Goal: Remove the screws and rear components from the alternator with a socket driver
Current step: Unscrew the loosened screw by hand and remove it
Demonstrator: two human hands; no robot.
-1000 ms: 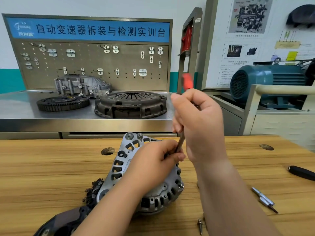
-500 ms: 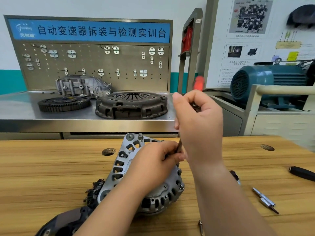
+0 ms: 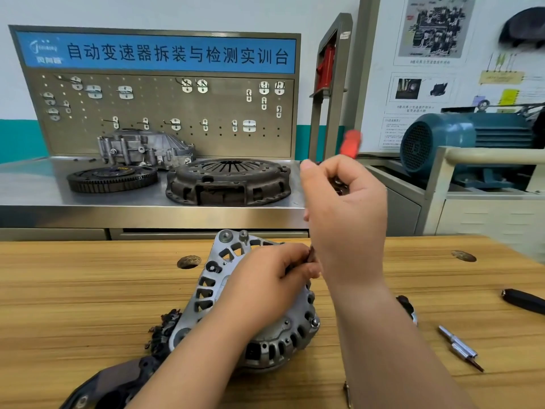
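Observation:
A silver alternator [image 3: 212, 290] lies on the wooden table [image 3: 88, 305], rear side up. My left hand [image 3: 265, 287] rests on top of it, and its fingertips pinch the lower end of the socket driver's shaft. My right hand [image 3: 345, 219] grips the socket driver [image 3: 349, 144] by its handle above the alternator. Only the red handle end shows above my fingers, blurred. The driver's tip and whatever it sits on are hidden by my hands.
A dark plastic cover [image 3: 112, 385] lies at the table's near left. Loose driver bits [image 3: 460, 348], a screw [image 3: 348, 392] and a black handle [image 3: 525, 301] lie to the right. A clutch cover [image 3: 230, 181], flywheel [image 3: 112, 178] and housing sit on the steel bench behind.
The red handle end has swung to the right while my right hand kept its grip. My left hand stays on the alternator at the shaft.

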